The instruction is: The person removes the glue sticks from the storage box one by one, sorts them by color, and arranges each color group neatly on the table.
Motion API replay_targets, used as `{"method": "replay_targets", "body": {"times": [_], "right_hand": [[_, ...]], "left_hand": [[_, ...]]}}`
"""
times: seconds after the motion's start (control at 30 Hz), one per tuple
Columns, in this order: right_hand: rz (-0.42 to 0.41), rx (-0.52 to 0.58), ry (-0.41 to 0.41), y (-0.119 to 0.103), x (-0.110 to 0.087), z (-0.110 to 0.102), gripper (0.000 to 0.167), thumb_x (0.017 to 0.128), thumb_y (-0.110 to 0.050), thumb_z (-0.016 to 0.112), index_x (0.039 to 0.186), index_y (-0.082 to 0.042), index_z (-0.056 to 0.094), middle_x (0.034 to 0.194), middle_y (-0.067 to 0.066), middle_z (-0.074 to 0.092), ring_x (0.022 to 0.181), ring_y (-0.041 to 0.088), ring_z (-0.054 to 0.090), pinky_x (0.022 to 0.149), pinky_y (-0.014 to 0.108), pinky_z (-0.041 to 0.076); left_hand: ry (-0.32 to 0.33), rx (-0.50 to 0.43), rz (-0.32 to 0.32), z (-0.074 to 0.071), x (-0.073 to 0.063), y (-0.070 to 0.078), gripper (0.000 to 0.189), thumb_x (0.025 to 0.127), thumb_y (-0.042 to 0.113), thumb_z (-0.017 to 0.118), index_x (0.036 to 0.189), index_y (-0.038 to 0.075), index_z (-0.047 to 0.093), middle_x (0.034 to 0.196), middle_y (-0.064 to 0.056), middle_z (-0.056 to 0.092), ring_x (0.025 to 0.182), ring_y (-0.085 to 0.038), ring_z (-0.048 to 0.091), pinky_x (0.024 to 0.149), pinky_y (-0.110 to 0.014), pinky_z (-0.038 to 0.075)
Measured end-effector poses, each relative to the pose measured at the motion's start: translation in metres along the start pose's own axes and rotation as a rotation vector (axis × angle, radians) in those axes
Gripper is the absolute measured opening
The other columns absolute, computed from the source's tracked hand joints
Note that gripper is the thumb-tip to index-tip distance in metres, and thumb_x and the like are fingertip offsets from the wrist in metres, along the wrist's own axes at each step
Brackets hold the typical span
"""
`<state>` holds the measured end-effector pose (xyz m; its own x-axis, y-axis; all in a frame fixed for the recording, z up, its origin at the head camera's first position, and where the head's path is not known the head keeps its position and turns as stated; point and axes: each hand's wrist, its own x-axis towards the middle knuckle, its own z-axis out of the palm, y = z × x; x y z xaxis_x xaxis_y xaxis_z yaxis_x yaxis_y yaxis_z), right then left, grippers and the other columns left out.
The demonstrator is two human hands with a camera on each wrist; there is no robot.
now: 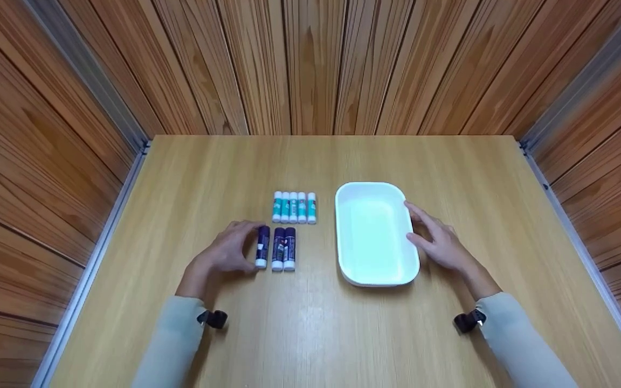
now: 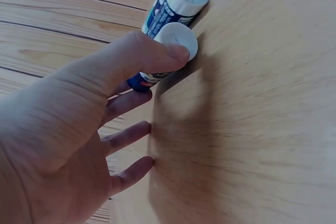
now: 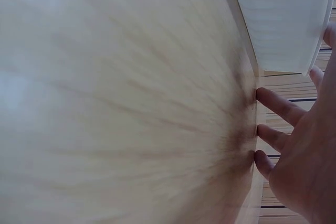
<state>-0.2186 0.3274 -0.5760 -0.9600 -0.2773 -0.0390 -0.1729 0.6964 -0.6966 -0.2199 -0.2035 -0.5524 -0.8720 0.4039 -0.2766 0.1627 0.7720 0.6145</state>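
Note:
My left hand (image 1: pixel 228 249) pinches a dark purple glue stick (image 1: pixel 262 247) lengthwise, with the thumb at its white end and a finger at the other. In the left wrist view the thumb lies against that white end, and the other fingers spread apart. Just right of it lie two more dark purple glue sticks (image 1: pixel 283 249), side by side. My right hand (image 1: pixel 442 245) touches the right rim of a white rectangular tub (image 1: pixel 376 282) with thumb and forefinger. Several of its other fingers (image 3: pixel 281 107) extend down to the tabletop in the right wrist view.
Behind the purple sticks lies a row of several white-and-green glue sticks (image 1: pixel 294 208), the rightmost slightly apart. All of it stands on a wooden table (image 1: pixel 310 328). Wood-panelled walls (image 1: pixel 310 70) enclose the back and both sides, with metal rails (image 1: pixel 95 253) along the side edges.

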Motion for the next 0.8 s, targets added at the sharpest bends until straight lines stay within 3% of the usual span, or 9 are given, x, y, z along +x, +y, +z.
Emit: {"method": "replay_targets", "body": {"times": [0.3,0.8], "right_hand": [[-0.005,0.006,0.002,-0.001,0.000,-0.001,0.074,0.115,-0.041,0.062,0.180,-0.034,0.027,0.174,0.018,0.053,0.168,0.048,0.037,0.120,0.074,0.023],[-0.015,0.013,0.005,0.000,-0.001,-0.001,0.073,0.115,-0.039,0.062,0.180,-0.033,0.028,0.170,0.019,0.057,0.165,0.049,0.041,0.123,0.078,0.021]], "left_hand": [[-0.013,-0.006,-0.032,0.004,0.001,0.005,0.106,0.084,0.021,0.098,0.174,0.023,0.043,0.176,-0.007,0.049,0.163,-0.036,0.038,0.136,-0.067,0.035],[-0.038,0.052,-0.045,0.004,0.006,0.013,0.106,0.084,0.020,0.097,0.175,0.025,0.042,0.179,-0.011,0.044,0.164,-0.040,0.037,0.136,-0.070,0.036]]}}
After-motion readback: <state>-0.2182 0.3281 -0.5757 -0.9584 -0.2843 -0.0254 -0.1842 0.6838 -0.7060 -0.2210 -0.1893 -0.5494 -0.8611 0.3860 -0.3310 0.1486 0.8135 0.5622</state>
